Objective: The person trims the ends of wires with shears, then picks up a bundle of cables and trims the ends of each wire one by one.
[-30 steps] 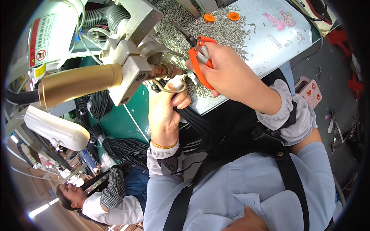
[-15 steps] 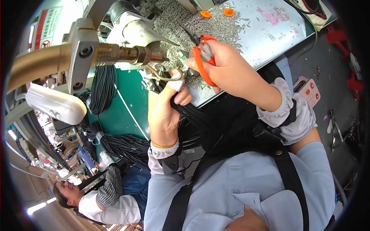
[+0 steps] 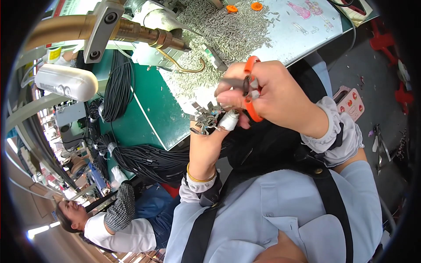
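My right hand [image 3: 280, 96] is closed round a pair of pliers with orange handles [image 3: 253, 111]. Their dark jaws are smeared by motion, pointing left. Just below, my left hand [image 3: 207, 149] grips a bundle of black cables whose metal connector ends [image 3: 206, 117] fan out above the fist. White tape [image 3: 229, 121] wraps the left thumb. The right fingertips are close to that thumb, and I cannot tell whether they touch the cable ends. Most of the left fingers and the held cables are hidden.
Small metal pins [image 3: 228, 33] are heaped on the bench around a machine with a brass tube [image 3: 142, 36]. A bent brass hook [image 3: 193, 70] juts out. Black cable hanks [image 3: 117, 90] lie left on the green mat [image 3: 144, 116]. Another person [image 3: 127, 228] sits at lower left.
Both hands have drawn back from the machine toward my body. The left hand has turned, showing the connector ends. The pliers have swung to point left, and the right hand is beside the left thumb.
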`<move>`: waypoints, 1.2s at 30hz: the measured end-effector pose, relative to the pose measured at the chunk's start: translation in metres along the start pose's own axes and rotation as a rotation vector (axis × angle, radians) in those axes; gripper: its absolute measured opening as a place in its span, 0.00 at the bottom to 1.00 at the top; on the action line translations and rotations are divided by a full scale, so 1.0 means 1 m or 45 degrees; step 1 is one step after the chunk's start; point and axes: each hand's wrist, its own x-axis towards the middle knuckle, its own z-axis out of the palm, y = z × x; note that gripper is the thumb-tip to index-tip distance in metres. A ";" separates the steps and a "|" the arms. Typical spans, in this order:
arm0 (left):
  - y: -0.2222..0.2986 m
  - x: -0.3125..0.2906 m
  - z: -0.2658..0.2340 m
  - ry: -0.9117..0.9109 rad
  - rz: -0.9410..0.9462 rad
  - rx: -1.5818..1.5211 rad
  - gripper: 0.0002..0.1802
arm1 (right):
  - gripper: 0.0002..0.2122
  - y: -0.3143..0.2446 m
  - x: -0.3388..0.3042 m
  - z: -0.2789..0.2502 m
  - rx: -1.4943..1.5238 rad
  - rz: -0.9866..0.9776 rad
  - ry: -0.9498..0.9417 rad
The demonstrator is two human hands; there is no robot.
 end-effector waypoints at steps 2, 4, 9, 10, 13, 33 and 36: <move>-0.001 -0.003 0.001 0.017 0.018 -0.029 0.09 | 0.02 -0.001 -0.003 0.001 0.197 0.086 0.037; 0.001 -0.007 -0.003 -0.085 -0.071 -0.155 0.09 | 0.03 -0.002 -0.004 0.002 0.218 0.121 0.009; -0.005 -0.006 -0.008 0.022 0.073 -0.122 0.10 | 0.06 0.009 -0.007 -0.002 0.017 0.020 0.095; -0.006 -0.006 -0.006 0.019 0.073 -0.122 0.10 | 0.07 0.011 -0.007 -0.002 -0.105 -0.065 0.163; -0.006 -0.009 0.004 0.278 0.315 0.257 0.11 | 0.09 0.003 -0.009 0.000 0.186 0.195 0.091; 0.009 -0.007 -0.013 0.050 -0.346 -0.519 0.06 | 0.09 0.012 -0.009 -0.005 -1.353 -1.011 0.192; 0.004 -0.008 -0.015 0.021 -0.326 -0.514 0.06 | 0.11 0.018 -0.010 -0.004 -1.316 -1.084 0.236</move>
